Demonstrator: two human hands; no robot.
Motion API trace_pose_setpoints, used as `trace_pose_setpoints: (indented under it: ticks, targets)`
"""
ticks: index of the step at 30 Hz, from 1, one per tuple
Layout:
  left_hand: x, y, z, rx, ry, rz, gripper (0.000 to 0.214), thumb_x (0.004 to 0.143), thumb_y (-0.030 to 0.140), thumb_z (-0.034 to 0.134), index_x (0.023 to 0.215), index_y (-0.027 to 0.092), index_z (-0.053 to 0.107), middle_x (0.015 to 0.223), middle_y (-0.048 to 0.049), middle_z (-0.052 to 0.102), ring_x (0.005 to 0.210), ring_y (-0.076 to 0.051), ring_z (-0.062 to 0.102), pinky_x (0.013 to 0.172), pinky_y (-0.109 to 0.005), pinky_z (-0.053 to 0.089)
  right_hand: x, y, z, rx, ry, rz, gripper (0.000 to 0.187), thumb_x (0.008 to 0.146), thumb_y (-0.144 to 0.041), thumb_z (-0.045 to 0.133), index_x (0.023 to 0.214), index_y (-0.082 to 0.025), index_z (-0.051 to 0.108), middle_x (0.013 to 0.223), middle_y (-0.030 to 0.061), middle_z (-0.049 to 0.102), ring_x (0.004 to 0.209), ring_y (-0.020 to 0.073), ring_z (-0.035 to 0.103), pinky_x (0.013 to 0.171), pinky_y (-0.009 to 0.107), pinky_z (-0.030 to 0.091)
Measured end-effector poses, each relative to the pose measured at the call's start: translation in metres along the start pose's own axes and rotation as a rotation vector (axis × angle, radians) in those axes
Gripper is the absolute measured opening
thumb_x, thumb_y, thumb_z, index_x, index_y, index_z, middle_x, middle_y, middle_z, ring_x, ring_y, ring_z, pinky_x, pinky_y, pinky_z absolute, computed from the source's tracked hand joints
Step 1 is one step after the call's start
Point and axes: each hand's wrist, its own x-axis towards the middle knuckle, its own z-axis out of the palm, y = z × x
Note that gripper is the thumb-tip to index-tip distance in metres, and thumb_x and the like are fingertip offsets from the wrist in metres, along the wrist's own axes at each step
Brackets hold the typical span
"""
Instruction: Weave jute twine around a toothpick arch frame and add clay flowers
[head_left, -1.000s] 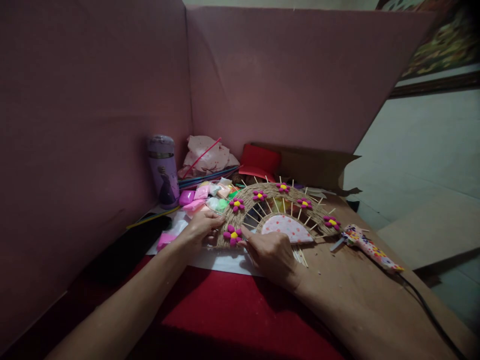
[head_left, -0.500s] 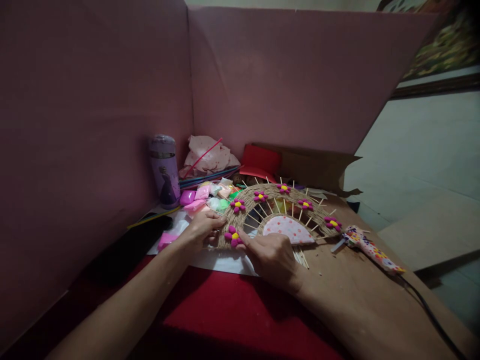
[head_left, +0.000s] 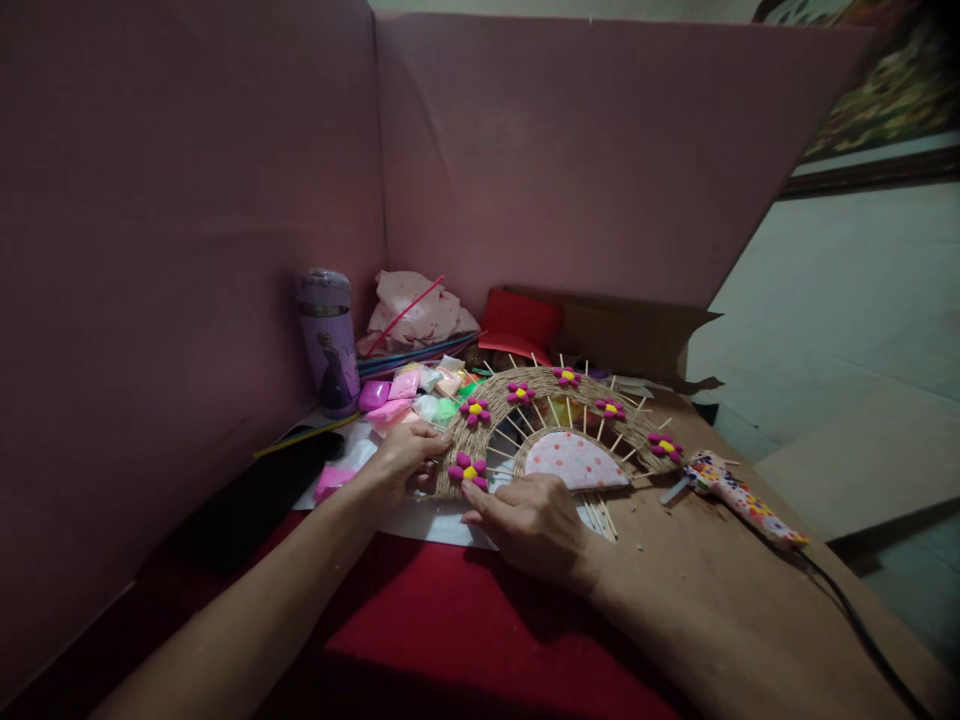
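A half-round twine fan [head_left: 480, 437] woven on thin wooden sticks lies tilted on the table, with several magenta clay flowers with yellow centres on its band. A half-disc of white fabric with pink dots [head_left: 574, 462] fills its middle. My left hand [head_left: 401, 462] pinches the band's outer left edge, its thumb on top and the other fingers partly hidden. At the lower left end is a clay flower [head_left: 469, 471]; my right hand [head_left: 529, 520] has its index fingertip against the lower petals, the thumb just below and the other fingers curled.
Small bags of coloured clay [head_left: 405, 385] lie behind my left hand, near a purple tumbler [head_left: 328, 345]. A glue gun in patterned wrap [head_left: 742, 500] rests at right, its black cord [head_left: 855, 620] trailing forward. Pink panels [head_left: 585, 160] stand behind; cardboard [head_left: 630, 340] leans there.
My right index fingertip has moved from the right side of the lower left flower down to its lower edge. That flower looks slightly turned. My left hand keeps its grip.
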Motion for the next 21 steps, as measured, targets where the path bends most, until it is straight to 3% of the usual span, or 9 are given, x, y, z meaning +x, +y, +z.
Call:
trace_pose_setpoints:
  ticks: [8, 15, 21]
  targets:
    - [0.004, -0.002, -0.002, 0.01, -0.034, -0.017, 0.016, 0.071, 0.02, 0.063, 0.065, 0.016, 0.048, 0.046, 0.0049, 0.047, 0.033, -0.005, 0.038, 0.035, -0.016, 0.028, 0.002, -0.001, -0.002, -0.004, 0.055, -0.015, 0.034, 0.093, -0.035, 0.045, 0.114, -0.012, 0.059, 0.057, -0.0009, 0.063, 0.046, 0.0091, 0.051, 0.048, 0.026, 0.027]
    - [0.005, -0.003, -0.001, 0.002, -0.028, -0.005, 0.017, 0.072, 0.02, 0.063, 0.065, 0.017, 0.047, 0.042, 0.0068, 0.041, 0.031, -0.004, 0.033, 0.034, -0.016, 0.026, 0.007, -0.01, 0.0, -0.025, -0.031, 0.03, 0.042, 0.094, -0.038, 0.04, 0.121, -0.009, 0.054, 0.054, 0.0003, 0.064, 0.042, 0.0097, 0.051, 0.046, 0.027, 0.026]
    - [0.002, -0.001, 0.001, 0.0, 0.004, -0.005, 0.02, 0.067, 0.022, 0.068, 0.067, 0.015, 0.05, 0.045, 0.0049, 0.048, 0.033, -0.004, 0.037, 0.036, -0.016, 0.029, 0.013, -0.017, 0.001, -0.093, -0.156, 0.071, 0.044, 0.095, -0.037, 0.037, 0.125, -0.007, 0.048, 0.054, 0.0031, 0.064, 0.042, 0.0119, 0.053, 0.044, 0.027, 0.026]
